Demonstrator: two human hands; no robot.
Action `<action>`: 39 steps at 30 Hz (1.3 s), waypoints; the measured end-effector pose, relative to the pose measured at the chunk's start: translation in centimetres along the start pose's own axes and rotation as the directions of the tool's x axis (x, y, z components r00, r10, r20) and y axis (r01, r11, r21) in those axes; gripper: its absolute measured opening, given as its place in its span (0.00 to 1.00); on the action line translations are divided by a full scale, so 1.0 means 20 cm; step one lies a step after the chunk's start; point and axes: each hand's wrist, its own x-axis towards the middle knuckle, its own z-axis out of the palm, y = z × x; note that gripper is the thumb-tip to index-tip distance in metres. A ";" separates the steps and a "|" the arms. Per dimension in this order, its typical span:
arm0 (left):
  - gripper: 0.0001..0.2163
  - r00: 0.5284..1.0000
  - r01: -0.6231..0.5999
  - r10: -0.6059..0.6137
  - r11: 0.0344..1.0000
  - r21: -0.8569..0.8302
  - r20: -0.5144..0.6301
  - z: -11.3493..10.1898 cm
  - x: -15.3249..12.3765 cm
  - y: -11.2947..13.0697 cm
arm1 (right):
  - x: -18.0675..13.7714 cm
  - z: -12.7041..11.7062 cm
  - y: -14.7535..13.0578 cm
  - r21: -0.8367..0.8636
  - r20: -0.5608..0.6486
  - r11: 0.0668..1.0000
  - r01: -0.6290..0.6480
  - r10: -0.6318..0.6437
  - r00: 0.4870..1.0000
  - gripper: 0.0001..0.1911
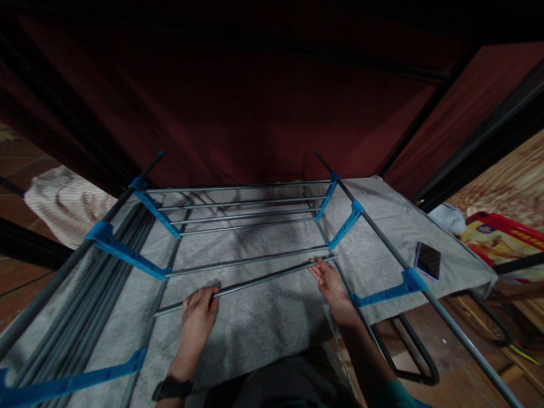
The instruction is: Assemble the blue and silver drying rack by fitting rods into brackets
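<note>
Between my hands a grey metal tube (263,279) slants across the rack frame, its right end higher in view. My left hand (199,310) is closed round it near the left end. My right hand (326,279) grips it close to the right end, fingertips on the tube. Around it lies a partly built rack with grey poles and blue plastic brackets (127,255). Several crossbars (246,216) join the brackets at the far end. Just beyond the held tube, another crossbar (250,262) spans the frame. Nearer, a blue bracket (389,290) sits on the right side.
A bundle of loose grey tubes (102,283) lies at the left on the grey cloth (272,328). A phone (428,260) rests on the right part of the cloth. Dark red panels (255,113) stand behind. A red and yellow package (505,241) is at the far right.
</note>
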 end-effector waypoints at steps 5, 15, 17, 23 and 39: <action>0.12 0.999 -0.022 0.023 0.999 0.044 -0.023 -0.02 -0.01 0.02 | -0.01 0.02 0.00 0.051 -0.040 0.999 -0.002 0.004 0.999 0.13; 0.17 0.998 -0.049 0.041 0.971 0.233 0.039 -0.03 -0.02 0.10 | -0.01 0.01 0.02 0.025 -0.026 0.999 0.046 -0.045 0.999 0.15; 0.17 0.998 -0.039 0.023 0.962 0.270 0.061 -0.03 -0.02 0.12 | -0.01 0.01 0.02 0.032 -0.017 0.998 0.052 -0.051 0.999 0.15; 0.17 0.996 -0.023 -0.001 0.958 0.285 0.084 -0.02 -0.02 0.13 | -0.02 0.02 0.02 0.040 -0.012 0.998 0.048 -0.047 0.999 0.13; 0.18 0.997 -0.015 -0.007 0.967 0.256 0.082 -0.03 -0.03 0.14 | -0.03 -0.01 0.03 0.045 -0.009 0.995 0.085 -0.084 0.996 0.13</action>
